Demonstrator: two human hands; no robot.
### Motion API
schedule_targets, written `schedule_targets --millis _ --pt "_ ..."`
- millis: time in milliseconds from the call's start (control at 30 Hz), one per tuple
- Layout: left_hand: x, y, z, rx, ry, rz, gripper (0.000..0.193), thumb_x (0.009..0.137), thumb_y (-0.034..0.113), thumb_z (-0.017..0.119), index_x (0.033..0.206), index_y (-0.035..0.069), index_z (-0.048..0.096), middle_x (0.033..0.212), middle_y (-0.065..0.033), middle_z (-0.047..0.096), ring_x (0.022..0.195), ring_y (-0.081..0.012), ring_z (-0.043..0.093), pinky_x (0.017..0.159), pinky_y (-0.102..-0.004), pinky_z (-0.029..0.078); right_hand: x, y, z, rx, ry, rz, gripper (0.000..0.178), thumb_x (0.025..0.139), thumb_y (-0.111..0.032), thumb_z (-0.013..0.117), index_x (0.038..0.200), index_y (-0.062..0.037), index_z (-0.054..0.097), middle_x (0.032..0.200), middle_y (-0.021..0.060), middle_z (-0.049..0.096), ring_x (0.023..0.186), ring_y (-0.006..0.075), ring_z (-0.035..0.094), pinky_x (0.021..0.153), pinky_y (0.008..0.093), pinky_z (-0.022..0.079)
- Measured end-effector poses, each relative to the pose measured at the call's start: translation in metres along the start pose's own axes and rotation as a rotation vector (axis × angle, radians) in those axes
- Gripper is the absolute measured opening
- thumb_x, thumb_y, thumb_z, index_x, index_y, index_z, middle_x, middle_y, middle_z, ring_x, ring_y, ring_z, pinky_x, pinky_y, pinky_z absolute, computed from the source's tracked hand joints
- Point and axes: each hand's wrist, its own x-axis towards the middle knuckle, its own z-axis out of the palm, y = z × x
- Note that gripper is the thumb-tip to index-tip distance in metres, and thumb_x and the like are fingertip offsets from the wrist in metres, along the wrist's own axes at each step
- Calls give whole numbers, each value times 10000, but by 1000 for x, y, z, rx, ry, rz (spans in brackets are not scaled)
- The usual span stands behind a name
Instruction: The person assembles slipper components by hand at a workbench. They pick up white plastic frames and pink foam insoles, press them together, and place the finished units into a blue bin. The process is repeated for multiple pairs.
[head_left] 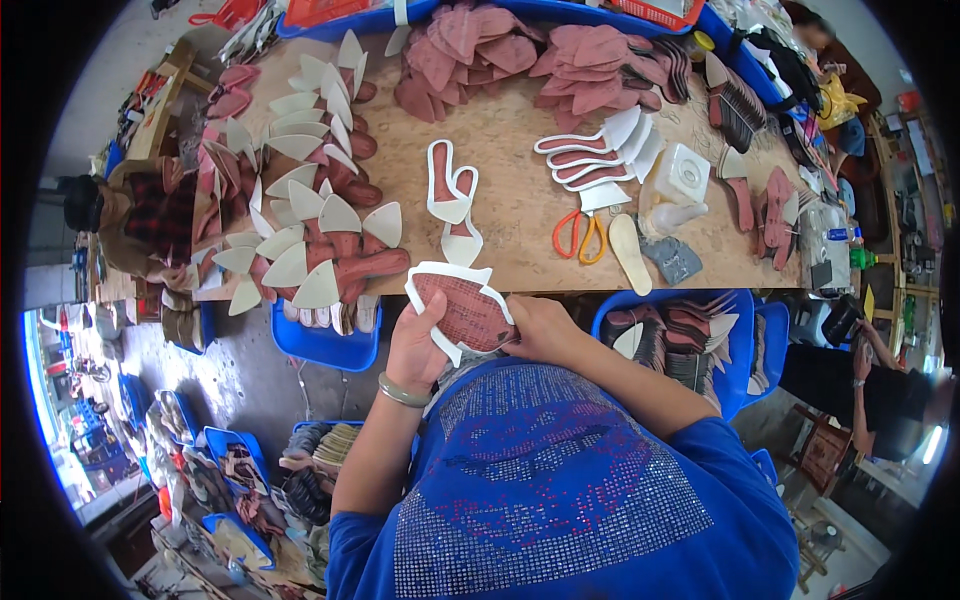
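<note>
Close to my body, at the front edge of the table, I hold a reddish-brown insole piece with a white edging strip (462, 308). My left hand (418, 345) grips its left side, thumb on top of the textured face. At its right end my right hand (540, 328) has its fingers closed on the edge. A loose end of the white strip sticks out near my left hand. Just beyond, two white-edged insole pieces (441, 175) lie on the wood, one overlapping the other. To their right rest several more white-edged insoles (590, 158) in a fanned stack.
On the wooden table (500, 220) lie orange-handled scissors (579, 236), a beige insole (629, 256), a grey lump (673, 260) and a translucent bottle (676, 178). Reddish pieces (465, 50) are heaped at the back. Rows of pale-tipped insoles (320, 220) cover the left. Blue bins (325, 345) stand below; other people are at both sides.
</note>
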Motion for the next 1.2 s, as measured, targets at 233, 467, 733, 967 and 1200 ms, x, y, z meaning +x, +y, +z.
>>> schedule_targets --millis 233,467,733,967,1200 --pt "10 -4 -2 141 84 -10 247 945 130 534 1172 32 523 1132 -100 608 1040 -215 600 930 -384 478 -4 11 1 15 -60 75 420 668 -220 711 997 -45 518 817 142 612 796 322 624 673 419 504" --pt "23 -21 -10 495 228 -141 396 963 328 507 1211 21 478 1145 -99 605 975 -206 636 803 -350 547 -8 44 0 78 -68 137 477 653 -210 717 1066 -48 541 845 161 624 811 350 617 693 442 495" --pt "21 -38 -24 307 77 -193 430 986 298 453 1297 4 405 1188 -155 580 1058 -232 605 869 -348 524 -18 83 5 201 -54 292 472 646 -216 719 1071 -63 579 843 181 641 795 363 623 707 434 497" --pt "20 -43 -21 348 135 -165 397 992 224 435 1304 -18 402 1201 -196 568 1059 -246 606 858 -319 530 -14 106 -2 446 27 541 463 722 -231 709 1100 -16 552 821 123 648 777 270 637 688 365 492" --pt "32 -53 -4 403 157 -239 360 976 206 480 1256 -15 440 1162 -177 597 1015 -239 630 826 -300 540 3 153 25 1167 218 856 328 856 -173 552 1115 29 544 924 120 648 876 205 637 785 313 497"
